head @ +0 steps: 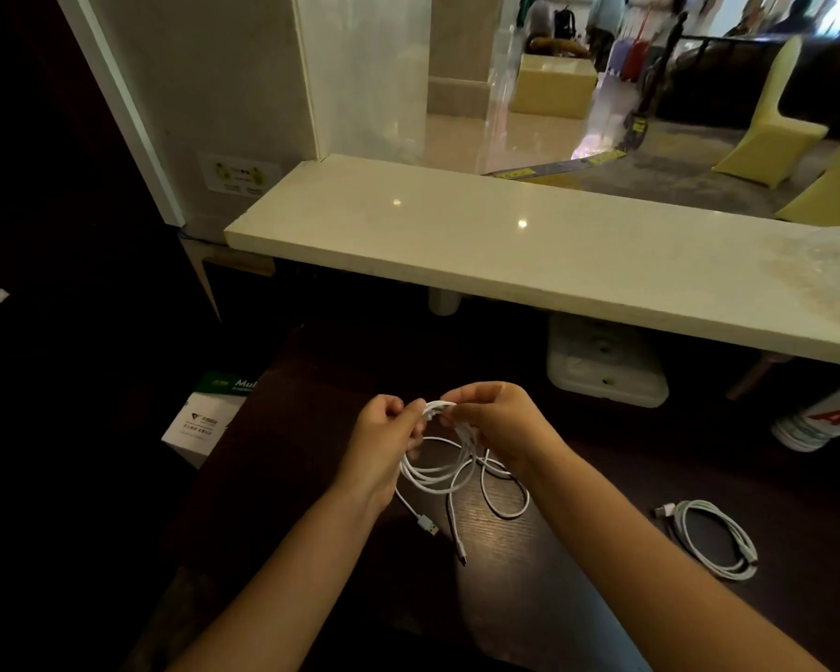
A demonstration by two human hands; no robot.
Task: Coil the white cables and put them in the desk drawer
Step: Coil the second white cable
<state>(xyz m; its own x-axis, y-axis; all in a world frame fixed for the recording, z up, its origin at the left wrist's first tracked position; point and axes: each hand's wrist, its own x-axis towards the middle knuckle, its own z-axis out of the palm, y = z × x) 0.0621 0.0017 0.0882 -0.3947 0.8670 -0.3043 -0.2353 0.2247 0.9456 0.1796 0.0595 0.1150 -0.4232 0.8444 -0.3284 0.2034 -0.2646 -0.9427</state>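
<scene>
A white cable (449, 470) hangs in loose loops between both hands above the dark wooden desk (282, 458). My left hand (384, 431) and my right hand (493, 419) both pinch the top of the loops, close together. Its USB plug (428, 524) and a smaller plug (462, 555) dangle down to the desk surface. A second white cable (721, 540) lies coiled on the desk to the right, away from both hands. No drawer is visible.
A pale stone counter (529, 254) runs across above the desk, with glass behind it. A white power strip (604, 363) sits under the counter. A white and green box (204, 414) stands left of the desk, a labelled bottle (825, 419) at far right.
</scene>
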